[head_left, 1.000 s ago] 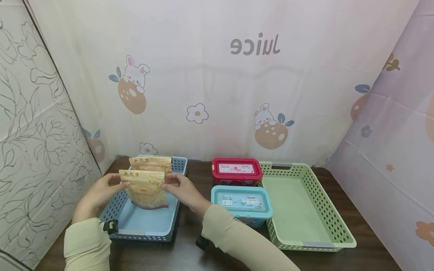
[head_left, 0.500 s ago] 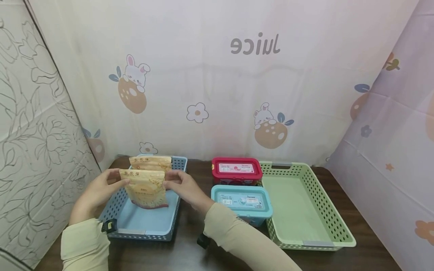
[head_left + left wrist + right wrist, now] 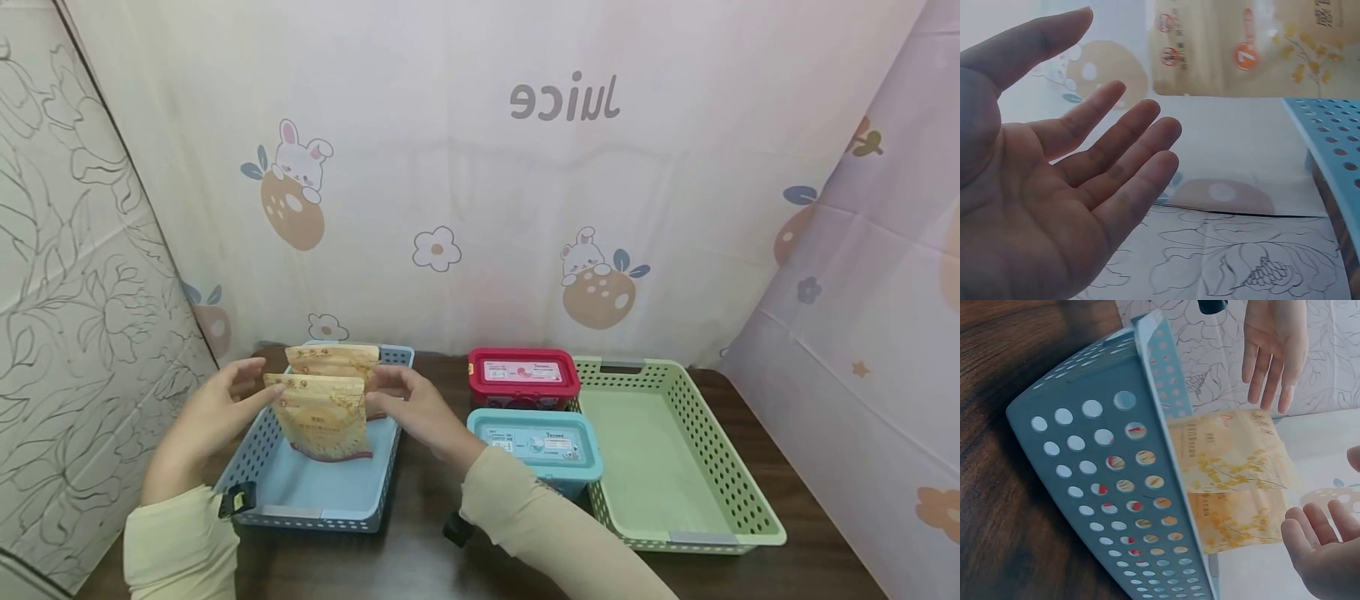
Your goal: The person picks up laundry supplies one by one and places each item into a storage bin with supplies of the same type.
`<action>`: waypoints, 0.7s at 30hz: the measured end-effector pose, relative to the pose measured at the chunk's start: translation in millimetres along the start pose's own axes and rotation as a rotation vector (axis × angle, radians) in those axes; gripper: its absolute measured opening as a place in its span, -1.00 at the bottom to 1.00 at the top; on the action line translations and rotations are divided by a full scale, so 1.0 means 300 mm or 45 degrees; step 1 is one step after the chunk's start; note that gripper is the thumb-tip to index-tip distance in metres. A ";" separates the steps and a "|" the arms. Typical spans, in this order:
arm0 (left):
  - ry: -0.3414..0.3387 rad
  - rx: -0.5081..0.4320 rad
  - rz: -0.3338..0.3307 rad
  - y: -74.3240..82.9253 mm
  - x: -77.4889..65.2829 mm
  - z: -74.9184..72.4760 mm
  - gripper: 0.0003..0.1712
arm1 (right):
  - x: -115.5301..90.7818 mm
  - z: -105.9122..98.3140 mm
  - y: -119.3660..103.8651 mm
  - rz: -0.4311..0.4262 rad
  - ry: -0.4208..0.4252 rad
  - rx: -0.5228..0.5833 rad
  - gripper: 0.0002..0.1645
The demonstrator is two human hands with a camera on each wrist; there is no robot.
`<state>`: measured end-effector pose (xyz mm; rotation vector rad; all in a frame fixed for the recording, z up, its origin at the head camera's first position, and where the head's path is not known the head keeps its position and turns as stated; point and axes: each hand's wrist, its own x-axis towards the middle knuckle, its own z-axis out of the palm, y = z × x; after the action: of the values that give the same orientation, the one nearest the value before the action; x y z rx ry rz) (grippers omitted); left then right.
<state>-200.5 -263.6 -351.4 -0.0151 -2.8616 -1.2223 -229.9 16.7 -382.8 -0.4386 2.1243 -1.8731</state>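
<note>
Two yellow pouches stand upright in the blue perforated basket [image 3: 322, 492], one behind the other. Beside the left edge of the front pouch [image 3: 322, 421] is my left hand [image 3: 206, 412], its fingers loosely spread; the left wrist view shows a gap between them and the pouch [image 3: 1229, 56]. On the other side, my right hand [image 3: 423, 412] has relaxed fingers close to the pouches' right edges. From the right wrist view, this hand [image 3: 1329, 550] appears apart from the pouches and holding nothing. The rear pouch [image 3: 333, 358] is partly hidden by the front one.
Right of the blue basket, a red lidded box [image 3: 523, 377] and a light-blue lidded box [image 3: 536, 446] stand on the dark wooden table [image 3: 397, 554]. A green basket [image 3: 652, 467] adjoins them. Printed curtains [image 3: 480, 192] enclose the back and sides.
My fingers have loosened from the front pouch, with the left hand drawing away to the left and the right hand shifting slightly right. The pouches stay standing in the basket.
</note>
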 end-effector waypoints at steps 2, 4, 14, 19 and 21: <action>0.022 0.014 0.021 0.007 -0.004 -0.003 -0.05 | -0.005 -0.006 -0.007 -0.012 -0.002 -0.006 -0.41; 0.043 0.030 0.041 0.015 -0.009 -0.004 -0.05 | -0.011 -0.013 -0.012 -0.019 -0.007 -0.005 -0.39; 0.055 0.002 0.068 0.043 -0.029 -0.010 -0.05 | -0.029 -0.049 -0.010 -0.025 0.013 -0.040 -0.40; 0.015 -0.111 0.081 0.064 -0.042 0.005 -0.08 | -0.041 -0.066 0.000 -0.018 0.030 -0.051 -0.40; 0.007 -0.127 0.095 0.070 -0.048 0.016 -0.11 | -0.048 -0.076 0.003 -0.014 0.036 -0.058 -0.39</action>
<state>-185.7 -245.6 -340.1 -0.1196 -2.7657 -1.3462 -225.8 43.4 -380.8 -0.4370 2.1914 -1.8503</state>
